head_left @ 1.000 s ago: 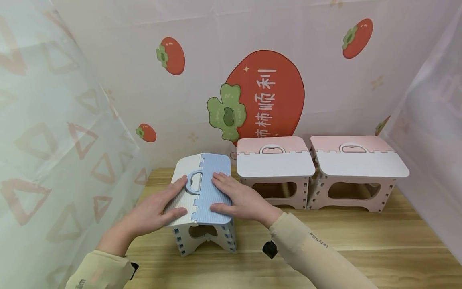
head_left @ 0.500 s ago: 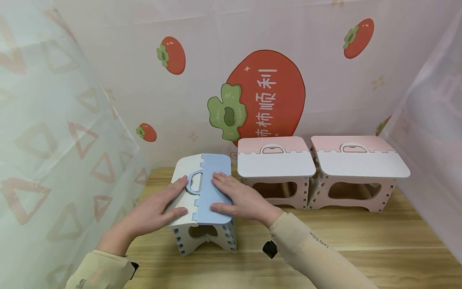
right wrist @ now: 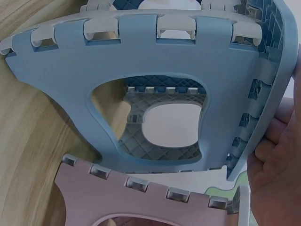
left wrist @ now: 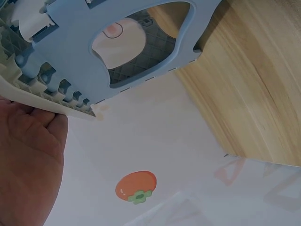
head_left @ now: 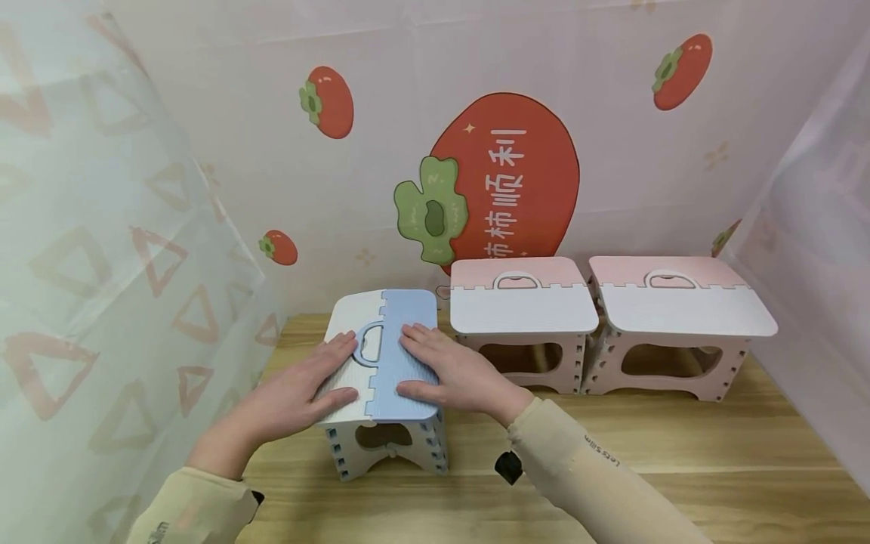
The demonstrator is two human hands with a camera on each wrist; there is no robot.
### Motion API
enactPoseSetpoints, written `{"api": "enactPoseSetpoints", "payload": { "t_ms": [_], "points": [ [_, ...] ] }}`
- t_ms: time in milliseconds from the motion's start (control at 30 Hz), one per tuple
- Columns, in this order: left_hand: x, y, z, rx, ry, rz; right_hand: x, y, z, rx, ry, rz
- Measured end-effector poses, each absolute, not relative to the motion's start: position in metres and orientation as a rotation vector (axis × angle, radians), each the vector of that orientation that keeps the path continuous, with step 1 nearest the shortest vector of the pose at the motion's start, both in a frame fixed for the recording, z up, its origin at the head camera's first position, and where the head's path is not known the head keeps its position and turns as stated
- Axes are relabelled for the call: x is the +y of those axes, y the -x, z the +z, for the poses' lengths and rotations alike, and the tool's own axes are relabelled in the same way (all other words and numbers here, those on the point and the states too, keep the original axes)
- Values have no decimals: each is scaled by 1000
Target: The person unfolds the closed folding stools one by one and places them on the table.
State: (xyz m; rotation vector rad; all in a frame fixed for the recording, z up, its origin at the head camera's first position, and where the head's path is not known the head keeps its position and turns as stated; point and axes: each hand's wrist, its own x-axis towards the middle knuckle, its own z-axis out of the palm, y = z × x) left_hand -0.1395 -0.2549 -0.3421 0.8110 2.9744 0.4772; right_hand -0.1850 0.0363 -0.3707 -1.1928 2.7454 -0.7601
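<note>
A folding step stool [head_left: 411, 310] stands unfolded on its legs, its top half white and half blue, with a blue carry handle [head_left: 368, 344] at the seam. My left hand [head_left: 288, 397] rests on the white half, fingertips right at the handle. On the blue half lies my right hand [head_left: 465, 374], fingers extended and thumb apart. The left wrist view shows the stool's blue side panel [left wrist: 75, 47] from below, with my left hand [left wrist: 30, 155] at the white edge. In the right wrist view, my right hand [right wrist: 277, 155] is beside the blue top edge.
Two pink and white folding stools [head_left: 523, 310] [head_left: 683, 310] stand unfolded side by side to the right, near the back wall sheet [head_left: 367, 181] printed with persimmons. All three stools are on a wood-grain table [head_left: 646, 453]. A patterned sheet [head_left: 102, 287] hangs at the left.
The head view has shifted very slightly. Both hands stay in place on the blue and white stool, which has not visibly moved.
</note>
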Motion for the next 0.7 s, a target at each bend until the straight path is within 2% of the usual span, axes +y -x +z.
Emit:
{"api": "enactPoseSetpoints", "payload": {
  "t_ms": [433, 700],
  "points": [
    [-241, 142, -337, 2980, -751, 400, 39, 187, -366, 2756, 1217, -700],
    [-236, 133, -334, 3046, -803, 343, 43, 194, -357, 2734, 1197, -645]
  ]
}}
